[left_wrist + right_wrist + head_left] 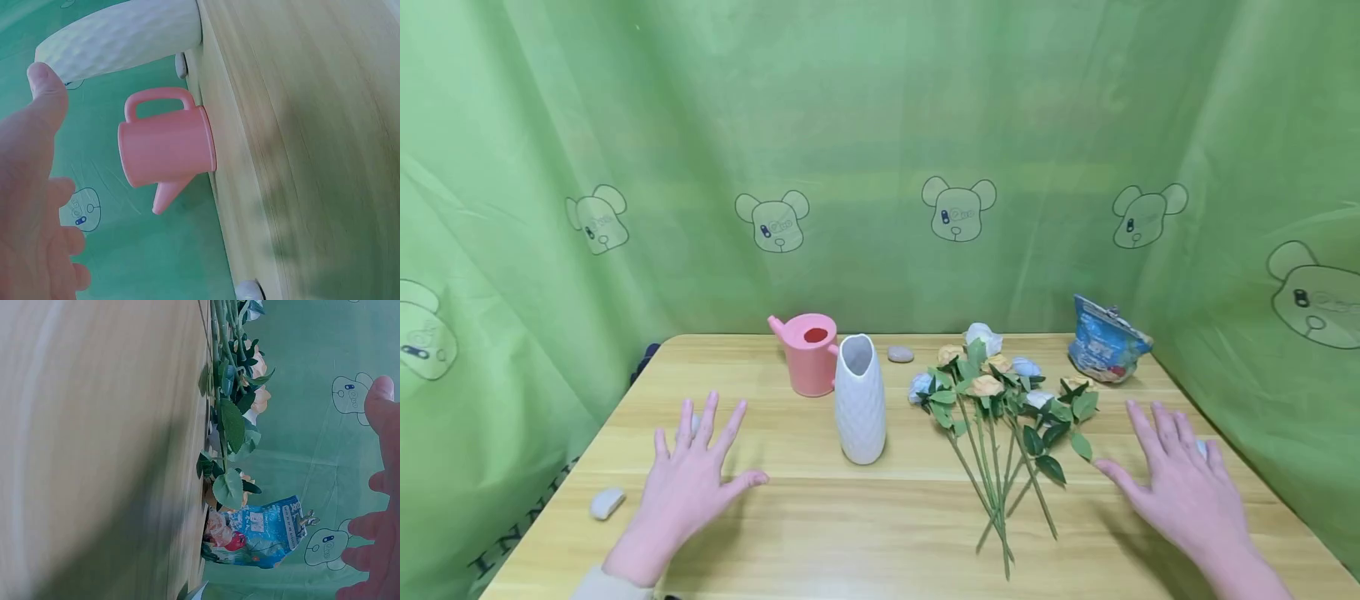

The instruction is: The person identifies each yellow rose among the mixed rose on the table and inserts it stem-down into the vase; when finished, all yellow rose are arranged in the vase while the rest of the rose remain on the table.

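My left hand (688,483) hovers over the table's left side, fingers spread, holding nothing. On the right, my other hand (1195,496) is likewise spread above the wood, with its shadow below. Between them stands a white textured vase (861,408) with a notched mouth. A pink watering can (812,362) is just behind it, spout to the left. To the vase's right lies a bunch of artificial roses (985,385), cream and pale blue, their green stems crossing toward the front. In the left wrist view the thumb overlaps the vase's (125,40) mouth.
A blue printed bag (1107,342) closed with a clip stands at the back right. Pale stones lie about: one (900,354) behind the vase, one (607,503) at the left edge, others partly hidden by the hands. A green curtain (865,108) surrounds the wooden table (820,542).
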Motion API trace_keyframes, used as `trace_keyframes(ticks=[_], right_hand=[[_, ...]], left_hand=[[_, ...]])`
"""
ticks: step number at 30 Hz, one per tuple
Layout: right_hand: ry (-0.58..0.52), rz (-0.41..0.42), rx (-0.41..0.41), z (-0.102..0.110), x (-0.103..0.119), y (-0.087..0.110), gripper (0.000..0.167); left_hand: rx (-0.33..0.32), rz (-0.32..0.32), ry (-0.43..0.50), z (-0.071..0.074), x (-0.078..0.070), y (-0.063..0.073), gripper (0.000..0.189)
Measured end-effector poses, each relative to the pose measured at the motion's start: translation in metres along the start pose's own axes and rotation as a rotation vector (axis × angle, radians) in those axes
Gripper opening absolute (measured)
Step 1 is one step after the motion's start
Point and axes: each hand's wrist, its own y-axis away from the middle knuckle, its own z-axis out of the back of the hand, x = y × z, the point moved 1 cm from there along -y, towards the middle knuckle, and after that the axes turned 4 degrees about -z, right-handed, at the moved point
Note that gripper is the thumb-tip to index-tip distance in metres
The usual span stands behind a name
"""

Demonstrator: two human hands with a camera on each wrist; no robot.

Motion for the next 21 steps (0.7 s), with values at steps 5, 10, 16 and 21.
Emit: trace_keyframes(ticks=[5, 10, 16, 21], right_hand=[[-0.165, -0.038, 0.045, 0.002, 0.002, -0.003, 0.081], [-0.459, -0.124, 0.125, 0.005, 0.006, -0.009, 0.071], [-0.695, -0.188, 0.144, 0.004, 0.015, -0.016, 0.057], [-0.954, -0.222, 0.190, -0.003, 0.031, -0.020, 0.051]], left_hand=[[0.014, 0.036, 0.114, -0.002, -0.002, -0.004, 0.087], [0.019, 0.091, 0.345, -0.005, -0.006, -0.011, 0.085], [-0.067, 0.136, 0.624, -0.010, -0.018, -0.023, 0.083], [-0.181, 0.108, 0.835, -0.015, -0.035, -0.035, 0.079]])
